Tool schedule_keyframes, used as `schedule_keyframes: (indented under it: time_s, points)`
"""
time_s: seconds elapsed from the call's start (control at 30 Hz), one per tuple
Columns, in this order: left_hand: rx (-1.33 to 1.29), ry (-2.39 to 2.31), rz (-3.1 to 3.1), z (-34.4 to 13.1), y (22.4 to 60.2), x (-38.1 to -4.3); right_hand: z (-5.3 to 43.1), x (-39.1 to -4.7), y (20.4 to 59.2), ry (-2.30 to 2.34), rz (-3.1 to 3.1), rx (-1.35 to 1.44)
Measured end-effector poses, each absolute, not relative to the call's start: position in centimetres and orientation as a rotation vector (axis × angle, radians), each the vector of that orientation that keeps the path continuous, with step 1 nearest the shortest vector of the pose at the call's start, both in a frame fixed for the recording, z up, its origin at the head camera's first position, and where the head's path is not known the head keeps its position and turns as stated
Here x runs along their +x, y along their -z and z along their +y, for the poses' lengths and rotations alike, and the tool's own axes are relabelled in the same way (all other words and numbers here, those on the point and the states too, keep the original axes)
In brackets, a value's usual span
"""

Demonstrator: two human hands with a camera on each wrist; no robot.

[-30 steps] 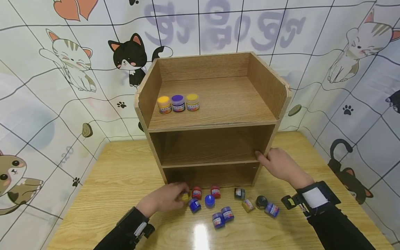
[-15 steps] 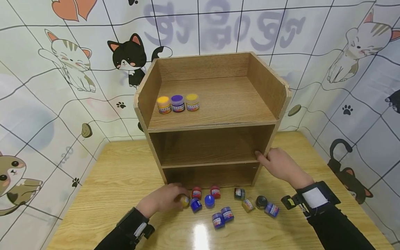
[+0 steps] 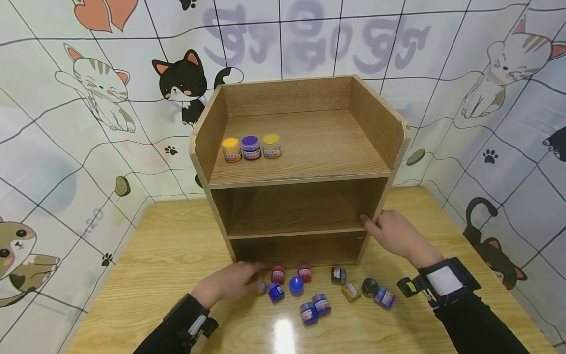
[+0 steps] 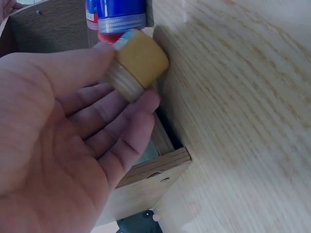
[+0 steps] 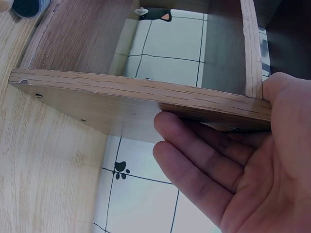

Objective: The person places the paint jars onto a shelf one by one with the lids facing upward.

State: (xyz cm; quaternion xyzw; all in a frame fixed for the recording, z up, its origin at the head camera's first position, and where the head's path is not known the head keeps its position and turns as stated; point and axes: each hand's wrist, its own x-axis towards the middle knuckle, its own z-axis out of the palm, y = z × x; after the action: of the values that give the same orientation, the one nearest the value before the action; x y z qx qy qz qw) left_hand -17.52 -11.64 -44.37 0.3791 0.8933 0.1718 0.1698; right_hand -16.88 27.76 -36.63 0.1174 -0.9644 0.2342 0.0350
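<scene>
Two bare hands work at a three-level, light-brown wooden shelf unit (image 3: pixel 318 147) standing on a pale wood-grain bench (image 3: pixel 168 236). Left hand (image 3: pixel 232 281): grip pinches a small, squat yellow jar (image 4: pixel 146 58) between thumb and fingers; the jar is tilted, just in front of the unit's lower left corner, near the bench. Contact between jar and bench cannot be told. Right hand (image 3: pixel 400 235): grip clasps the unit's right side panel, thumb over the front edge near the middle shelf, fingers along the outer face. Upper deck, left part: one orange-lidded jar (image 3: pixel 232 150), one purple-lidded jar (image 3: pixel 251 148) and one yellow-lidded jar (image 3: pixel 271 146), upright in a row. On the bench before the unit: two red jars (image 3: pixel 278 274), four blue jars (image 3: pixel 276 292) and, farther right, a mixed cluster of a dark jar (image 3: pixel 338 275), a clear-walled yellowish jar (image 3: pixel 351 291), a black-lidded jar (image 3: pixel 369 286) and a blue-violet jar (image 3: pixel 384 298). Behind: a white backdrop (image 3: pixel 146 162) with grid lines and cartoon cats.
</scene>
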Motion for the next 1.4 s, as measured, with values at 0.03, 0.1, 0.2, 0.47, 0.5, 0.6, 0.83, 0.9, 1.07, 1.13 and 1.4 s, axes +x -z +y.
schedule_keyframes:
  time_s: [0.03,0.1,0.2,0.47,0.5,0.6,0.83,0.9,1.07,1.13,1.4]
  points:
    - [1.071,-0.486,2.541,-11.66,44.33,-17.52,27.77,-16.89,36.66,-0.720,-2.964,0.360]
    - [1.072,-0.487,2.543,-11.70,44.31,-17.53,27.78,-16.89,36.70,-0.721,-2.962,0.362]
    - [1.085,-0.479,2.551,-11.69,44.18,-17.56,27.80,-16.90,36.73,-0.721,-2.962,0.359]
    - [1.067,-0.435,2.553,-11.46,43.93,-17.44,27.77,-16.88,36.74,-0.723,-2.955,0.372]
    - [1.063,-0.429,2.553,-11.45,43.91,-17.45,27.77,-16.88,36.74,-0.725,-2.955,0.374]
    - [1.057,-0.425,2.546,-11.44,43.95,-17.57,27.80,-16.90,36.76,-0.727,-2.949,0.380]
    - [1.055,-0.431,2.533,-11.34,43.98,-17.65,27.72,-16.92,36.63,-0.712,-2.953,0.384]
    - [1.051,-0.424,2.537,-11.31,43.98,-17.65,27.70,-16.90,36.61,-0.720,-2.952,0.387]
    - [1.040,-0.434,2.535,-11.25,43.77,-17.54,27.70,-16.89,36.61,-0.733,-2.957,0.384]
    - [1.047,-0.449,2.528,-11.22,43.66,-17.47,27.71,-16.91,36.62,-0.734,-2.955,0.385]
    - [1.058,-0.434,2.529,-11.35,43.59,-17.44,27.76,-16.90,36.64,-0.735,-2.948,0.395]
